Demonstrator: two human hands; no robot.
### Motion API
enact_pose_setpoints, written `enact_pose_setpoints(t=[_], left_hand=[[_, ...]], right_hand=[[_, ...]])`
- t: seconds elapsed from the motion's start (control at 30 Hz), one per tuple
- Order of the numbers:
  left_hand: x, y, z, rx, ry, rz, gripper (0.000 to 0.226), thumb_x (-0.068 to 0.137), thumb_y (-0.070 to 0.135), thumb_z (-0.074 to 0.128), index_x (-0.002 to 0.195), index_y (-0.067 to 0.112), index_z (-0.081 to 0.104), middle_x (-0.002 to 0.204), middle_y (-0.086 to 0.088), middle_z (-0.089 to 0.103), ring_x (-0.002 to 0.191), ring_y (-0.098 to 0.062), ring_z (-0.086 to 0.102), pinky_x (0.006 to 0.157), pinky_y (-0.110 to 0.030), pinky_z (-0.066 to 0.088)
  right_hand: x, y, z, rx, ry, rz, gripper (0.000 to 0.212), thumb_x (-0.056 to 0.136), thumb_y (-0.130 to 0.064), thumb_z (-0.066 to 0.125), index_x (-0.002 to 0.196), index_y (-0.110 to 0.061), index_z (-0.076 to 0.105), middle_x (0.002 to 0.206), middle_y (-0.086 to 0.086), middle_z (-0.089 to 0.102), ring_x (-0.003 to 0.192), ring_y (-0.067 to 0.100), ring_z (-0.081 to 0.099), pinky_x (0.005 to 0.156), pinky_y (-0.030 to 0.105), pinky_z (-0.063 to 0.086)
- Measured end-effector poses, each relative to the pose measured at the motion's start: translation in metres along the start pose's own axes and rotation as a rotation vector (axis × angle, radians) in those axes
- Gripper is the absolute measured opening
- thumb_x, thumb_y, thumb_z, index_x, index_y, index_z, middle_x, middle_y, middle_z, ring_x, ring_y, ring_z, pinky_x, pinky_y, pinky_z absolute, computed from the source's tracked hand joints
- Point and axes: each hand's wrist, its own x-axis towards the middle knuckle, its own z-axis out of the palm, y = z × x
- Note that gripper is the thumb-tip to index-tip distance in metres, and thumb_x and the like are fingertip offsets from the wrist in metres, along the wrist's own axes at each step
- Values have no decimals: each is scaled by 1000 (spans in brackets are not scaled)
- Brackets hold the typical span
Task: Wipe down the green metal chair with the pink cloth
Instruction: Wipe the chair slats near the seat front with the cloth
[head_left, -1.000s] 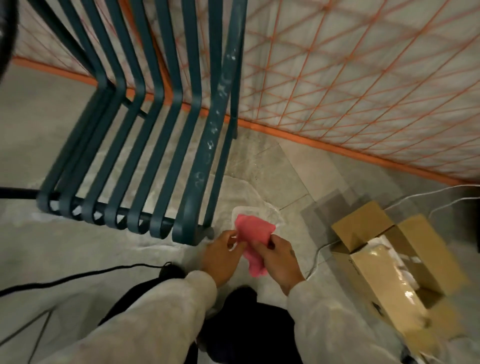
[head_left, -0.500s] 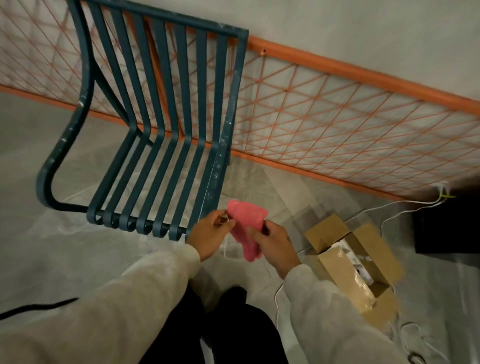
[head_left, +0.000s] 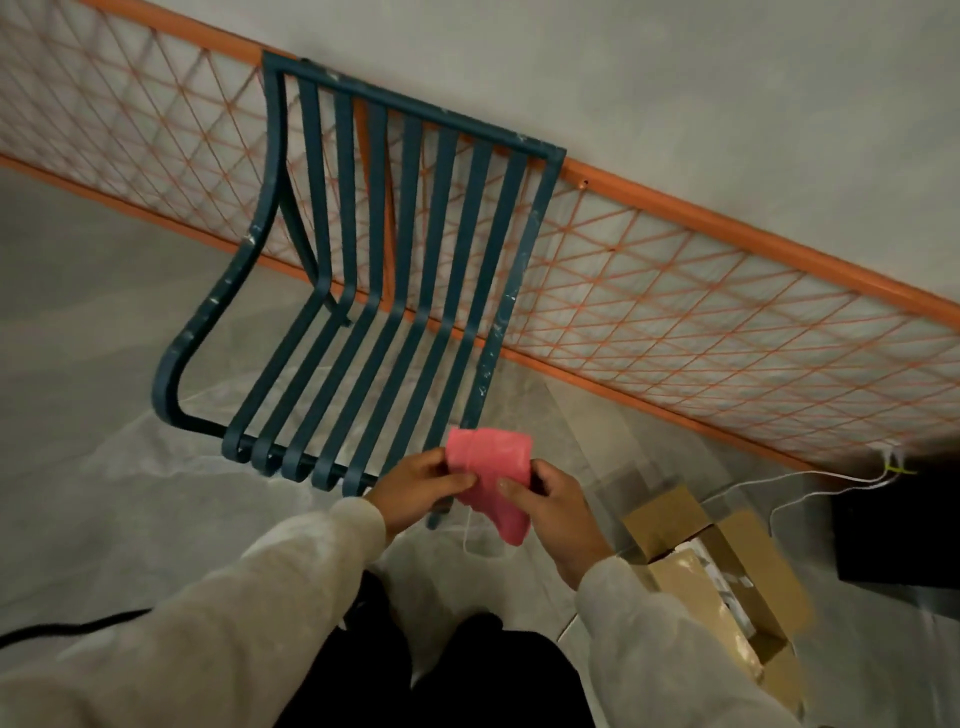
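Note:
The green metal chair (head_left: 395, 291) has a slatted seat and back and stands in front of me against an orange mesh fence. White smudges mark its right and left side rails. The pink cloth (head_left: 491, 475) is folded and held between both hands just over the seat's front right corner. My left hand (head_left: 418, 491) pinches its left edge. My right hand (head_left: 550, 506) grips its right side, and the cloth's lower end hangs down between them.
An open cardboard box (head_left: 722, 577) with white contents sits on the floor to my right. White cables (head_left: 810, 480) run from the fence base toward it. A black cable (head_left: 67, 626) lies at the left. The orange mesh fence (head_left: 675, 291) lines a grey wall.
The view has tilted up and pulled back, so the chair's whole back shows now. Both hands have kept hold of the pink cloth and lifted it slightly toward the seat's front corner.

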Motion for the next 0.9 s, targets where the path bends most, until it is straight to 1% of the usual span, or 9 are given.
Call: enact_pose_setpoints(t=[0.1,0.23,0.33,0.43,0.53,0.63,0.73,0.8,0.9], left_hand=[[5,-2,-10,-36,9,-28,25,86,26,67,111,25,66,108,0,71,102,-18,66,85,-30,54],[18,-15,-8,-100,56,-65,38,74,40,77,108,27,68,107,-2,73,104,-27,66,95,-47,52],[29,-24,4,-274,146,-95,33,81,21,74,112,17,66,107,-6,73,100,-24,69,91,-48,55],[41,-32,17,-326,219,-79,27,84,17,71,110,14,66,107,-8,72,96,-25,70,80,-42,59],[54,-41,28,-275,241,-37,18,85,8,68,102,13,67,100,-2,71,95,-22,68,76,-36,58],[63,-40,36,-294,176,-32,39,83,-12,57,104,19,68,90,14,72,89,-3,67,73,-24,55],[75,-48,30,-370,246,-63,49,80,-20,54,109,17,64,104,3,70,93,-7,68,65,-19,52],[82,-55,20,-350,323,-86,46,83,-12,59,118,18,60,115,-4,65,100,-17,66,71,-16,53],[97,-68,5,-108,404,-111,42,86,7,66,124,21,56,119,2,61,106,-11,58,79,-7,46]], right_hand=[[14,4,8,-13,32,-17,14,87,-16,70,98,-22,64,96,-1,71,91,19,67,77,30,55],[31,10,13,-62,6,-27,40,89,-17,68,117,-33,45,109,-11,61,103,10,61,86,32,53],[48,12,8,-95,-101,-30,49,93,-21,62,127,-42,34,109,-15,58,101,6,60,73,20,50],[67,17,1,-264,-225,-42,25,91,-39,63,112,-42,50,113,-14,59,103,8,59,70,13,44],[84,22,-4,-275,-294,7,40,79,-55,70,111,-39,54,113,-17,58,102,2,56,70,11,42],[98,20,-5,-253,-296,43,33,79,-48,75,105,-37,58,104,-15,65,94,2,62,66,12,47],[115,23,-8,-269,-273,-45,13,85,-44,70,94,-37,64,89,-16,69,85,1,65,68,12,50],[124,25,-10,-307,-260,-85,7,89,-42,65,95,-39,66,87,-16,68,85,1,64,73,14,52],[138,35,-12,-447,-204,-169,23,90,-29,66,112,-35,63,103,-12,64,97,4,61,89,26,54]])
